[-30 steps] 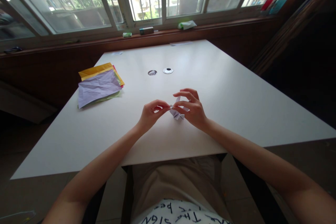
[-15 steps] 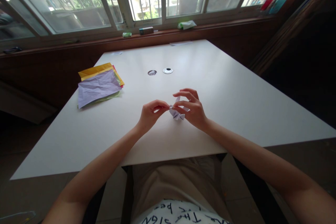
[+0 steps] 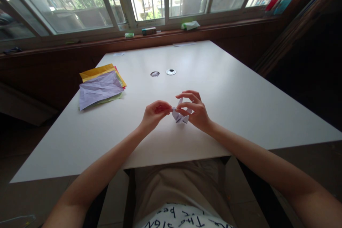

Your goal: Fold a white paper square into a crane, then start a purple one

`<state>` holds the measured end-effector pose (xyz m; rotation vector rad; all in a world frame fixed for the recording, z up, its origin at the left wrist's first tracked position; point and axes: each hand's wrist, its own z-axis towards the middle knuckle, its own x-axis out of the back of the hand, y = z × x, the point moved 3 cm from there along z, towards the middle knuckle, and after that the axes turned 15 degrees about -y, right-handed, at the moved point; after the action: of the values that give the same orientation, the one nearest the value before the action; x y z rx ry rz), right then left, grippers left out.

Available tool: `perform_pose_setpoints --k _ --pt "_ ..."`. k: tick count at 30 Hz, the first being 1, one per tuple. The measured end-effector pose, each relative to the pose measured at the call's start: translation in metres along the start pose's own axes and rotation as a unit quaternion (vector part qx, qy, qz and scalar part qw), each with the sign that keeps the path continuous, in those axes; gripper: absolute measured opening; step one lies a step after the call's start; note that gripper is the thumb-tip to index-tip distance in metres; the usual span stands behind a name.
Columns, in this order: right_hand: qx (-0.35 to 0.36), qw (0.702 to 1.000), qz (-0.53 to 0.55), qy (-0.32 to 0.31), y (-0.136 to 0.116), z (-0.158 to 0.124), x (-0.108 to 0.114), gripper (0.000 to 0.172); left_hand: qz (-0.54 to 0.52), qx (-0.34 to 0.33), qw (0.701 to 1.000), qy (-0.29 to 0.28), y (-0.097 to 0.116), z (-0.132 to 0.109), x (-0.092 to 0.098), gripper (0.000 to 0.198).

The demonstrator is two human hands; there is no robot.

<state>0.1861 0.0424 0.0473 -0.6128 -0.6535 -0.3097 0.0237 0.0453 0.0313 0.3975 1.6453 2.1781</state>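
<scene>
A small folded piece of pale lilac paper [image 3: 178,117], with several pointed flaps, is held between my hands just over the near part of the white table [image 3: 240,114]. At its left tip, my left hand [image 3: 155,114] pinches the paper between thumb and fingers. My right hand [image 3: 196,108] grips it from the right, thumb and index finger closed near that same tip, the other fingers curved above. Part of the paper is hidden behind the right fingers.
To the left lies a stack of coloured paper sheets, a creased lilac sheet [image 3: 100,89] over a yellow one [image 3: 97,72]. Farther back are two round table inserts, one silvery [image 3: 155,74], one with a dark hole [image 3: 171,72]. Small packs, including a green-white one [image 3: 190,25], line the windowsill.
My left fingers have shifted slightly at the paper's tip, and the lower flaps of the folded paper have turned a little. The right hand is almost unmoved.
</scene>
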Motion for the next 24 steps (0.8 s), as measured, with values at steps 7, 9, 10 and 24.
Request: perform_pose_setpoints --k 7,9,10,24 --pt "0.002 1.0 -0.001 -0.003 -0.0001 0.0004 0.0002 0.004 0.065 -0.021 0.998 -0.008 0.001 -0.002 -0.0011 0.015" --pt "-0.002 1.0 0.005 -0.002 0.0006 0.0005 0.0 0.005 0.083 -0.027 0.996 -0.009 0.0008 -0.0029 -0.0011 0.015" --pt "-0.004 1.0 0.007 -0.001 0.0009 0.0005 -0.0001 0.005 0.092 -0.029 0.995 -0.01 0.0007 -0.0033 -0.0011 0.014" --pt "-0.011 1.0 0.002 0.004 -0.0021 0.0013 0.0031 0.007 0.125 -0.048 0.991 0.005 0.0073 -0.005 -0.0047 0.014"
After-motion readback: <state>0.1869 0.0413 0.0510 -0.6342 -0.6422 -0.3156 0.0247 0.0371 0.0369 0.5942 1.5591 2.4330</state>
